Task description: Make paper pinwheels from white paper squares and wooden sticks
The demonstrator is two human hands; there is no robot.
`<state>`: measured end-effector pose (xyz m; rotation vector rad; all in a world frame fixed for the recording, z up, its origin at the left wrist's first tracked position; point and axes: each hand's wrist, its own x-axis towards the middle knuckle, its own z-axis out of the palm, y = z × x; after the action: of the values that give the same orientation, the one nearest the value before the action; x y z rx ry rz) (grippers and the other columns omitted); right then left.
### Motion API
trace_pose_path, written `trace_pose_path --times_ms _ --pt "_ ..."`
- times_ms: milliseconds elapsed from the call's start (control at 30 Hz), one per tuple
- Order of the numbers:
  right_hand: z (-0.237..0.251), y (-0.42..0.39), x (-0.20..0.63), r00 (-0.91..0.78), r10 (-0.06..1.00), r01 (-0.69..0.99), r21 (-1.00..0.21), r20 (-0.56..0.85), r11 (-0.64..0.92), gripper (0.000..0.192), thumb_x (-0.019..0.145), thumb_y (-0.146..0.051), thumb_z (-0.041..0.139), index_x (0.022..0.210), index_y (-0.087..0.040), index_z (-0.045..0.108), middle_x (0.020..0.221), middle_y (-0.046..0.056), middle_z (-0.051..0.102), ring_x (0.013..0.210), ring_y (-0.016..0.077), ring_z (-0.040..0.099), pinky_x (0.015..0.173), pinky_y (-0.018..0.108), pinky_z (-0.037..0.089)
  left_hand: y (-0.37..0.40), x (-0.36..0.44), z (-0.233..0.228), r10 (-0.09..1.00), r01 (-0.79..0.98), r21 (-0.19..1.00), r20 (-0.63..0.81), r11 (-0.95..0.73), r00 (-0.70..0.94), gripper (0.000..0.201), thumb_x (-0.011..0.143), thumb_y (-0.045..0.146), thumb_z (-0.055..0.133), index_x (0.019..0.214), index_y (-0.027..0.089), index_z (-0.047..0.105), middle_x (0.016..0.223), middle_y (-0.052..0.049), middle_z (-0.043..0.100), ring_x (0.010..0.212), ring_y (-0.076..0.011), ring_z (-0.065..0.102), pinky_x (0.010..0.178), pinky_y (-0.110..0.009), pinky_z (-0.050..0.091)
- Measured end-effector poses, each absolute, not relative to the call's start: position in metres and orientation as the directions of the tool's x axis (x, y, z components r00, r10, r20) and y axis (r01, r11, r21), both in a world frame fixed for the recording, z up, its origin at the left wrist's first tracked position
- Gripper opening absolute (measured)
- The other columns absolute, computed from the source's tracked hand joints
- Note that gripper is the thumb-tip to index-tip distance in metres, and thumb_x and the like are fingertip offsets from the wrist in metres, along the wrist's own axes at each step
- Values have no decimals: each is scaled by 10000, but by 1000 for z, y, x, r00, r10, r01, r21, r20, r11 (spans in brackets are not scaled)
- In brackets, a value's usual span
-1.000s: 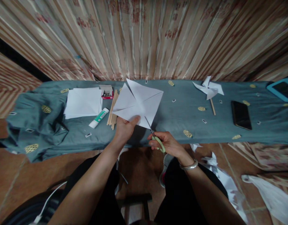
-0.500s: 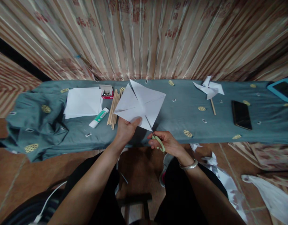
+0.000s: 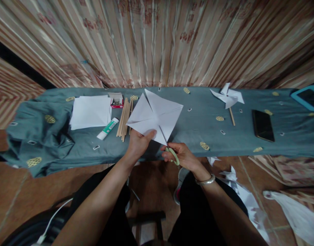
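Note:
My left hand (image 3: 139, 143) pinches the near corner of a white square paper sheet (image 3: 155, 114), creased along its diagonals and lifted above a blue-grey cloth-covered table (image 3: 195, 131). My right hand (image 3: 181, 155) grips green-handled scissors (image 3: 169, 148). Their blades point up into the sheet's near edge, along a diagonal crease toward the centre.
Left of the sheet lie wooden sticks (image 3: 123, 118), a glue stick (image 3: 108, 128), a small red box (image 3: 116, 101) and a stack of white paper (image 3: 91, 111). A finished paper pinwheel (image 3: 227, 97), a black phone (image 3: 262, 125) and a teal tablet (image 3: 307, 97) lie to the right. Paper scraps (image 3: 239, 188) litter the floor.
The sheet and my left hand have shifted slightly to the right. The scissor blades have gone a little deeper along the crease.

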<state>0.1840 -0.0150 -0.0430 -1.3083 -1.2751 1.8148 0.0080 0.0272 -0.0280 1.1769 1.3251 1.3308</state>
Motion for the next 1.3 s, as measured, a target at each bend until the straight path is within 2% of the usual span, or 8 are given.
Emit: trace_pose_path --times_ms 167,433,733,933,1067,1300 --pt "-43 -15 183 -368 839 76 -912 -401 -403 428 604 -498 833 819 -166 670 593 -31 625 523 86 561 478 193 407 27 7 -29 986 52 998 45 -37 -160 265 620 285 740 844 159 675 931 -85 728 876 -233 656 872 -386 521" --pt "-45 -14 185 -351 855 117 -924 -382 -365 422 645 -513 803 845 -158 692 610 -16 642 540 92 560 477 203 383 25 11 -31 992 -9 1000 20 -21 -125 258 609 286 729 835 169 685 900 -78 740 811 -221 664 783 -366 555" --pt "-40 -14 180 -333 844 65 -903 -421 -425 440 561 -533 838 710 -165 648 572 -31 609 513 82 538 463 200 395 25 10 -32 992 9 1000 9 -8 -129 228 616 290 731 811 180 690 892 -76 737 809 -226 658 787 -366 545" --pt "-43 -14 183 -337 861 101 -924 -381 -369 420 640 -520 802 833 -161 701 594 -23 627 528 84 539 478 203 382 24 11 -34 993 -4 1000 16 -17 -118 263 602 294 731 831 174 683 896 -75 736 815 -225 663 795 -361 541" --pt "-44 -14 183 -338 869 115 -932 -361 -342 403 666 -513 789 843 -161 705 594 -19 630 530 88 532 488 211 384 23 12 -33 994 1 1000 7 -7 -111 251 610 293 725 825 171 682 876 -73 737 807 -227 660 792 -370 543" --pt "-39 -13 179 -309 862 79 -914 -403 -399 477 556 -557 832 773 -154 697 545 -33 604 497 79 510 469 207 371 22 12 -30 993 -12 1000 -8 7 -115 239 617 286 731 819 168 683 888 -81 733 814 -228 663 794 -383 546"
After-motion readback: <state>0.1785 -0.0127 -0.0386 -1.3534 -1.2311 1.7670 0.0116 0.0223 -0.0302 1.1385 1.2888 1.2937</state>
